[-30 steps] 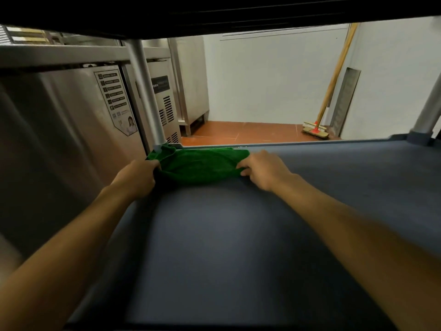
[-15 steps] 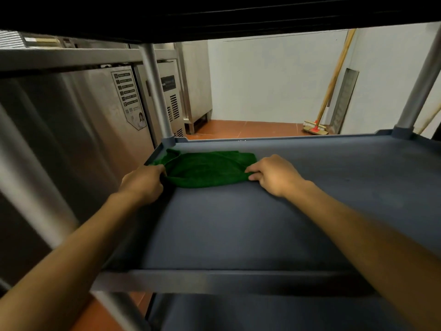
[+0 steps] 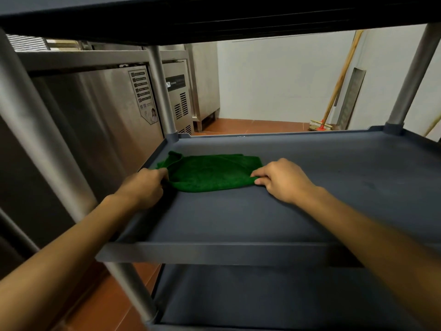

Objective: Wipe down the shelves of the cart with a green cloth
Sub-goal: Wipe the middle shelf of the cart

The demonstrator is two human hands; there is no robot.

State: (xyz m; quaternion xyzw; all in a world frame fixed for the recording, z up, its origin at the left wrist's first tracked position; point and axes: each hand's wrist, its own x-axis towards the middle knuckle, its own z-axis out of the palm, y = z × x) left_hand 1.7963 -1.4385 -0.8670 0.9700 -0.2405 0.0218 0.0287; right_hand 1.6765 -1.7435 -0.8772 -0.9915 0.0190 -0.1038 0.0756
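A green cloth (image 3: 210,173) lies spread flat on the dark grey middle shelf (image 3: 322,187) of the cart, near its far left corner. My left hand (image 3: 143,185) grips the cloth's left edge at the shelf's left rim. My right hand (image 3: 282,179) pinches the cloth's near right corner between thumb and fingers. The top shelf (image 3: 191,17) hangs dark overhead, and the bottom shelf (image 3: 274,297) shows below the front rim.
Grey metal posts (image 3: 162,91) stand at the cart's corners. Stainless steel kitchen units (image 3: 102,111) line the left side. A broom (image 3: 334,91) and a metal panel (image 3: 350,99) lean on the white wall behind. The floor is red tile (image 3: 250,124).
My view has pulled back and lowered, so the shelf's front rim and bottom shelf show. Both hands have drawn the cloth toward me from the far left corner.
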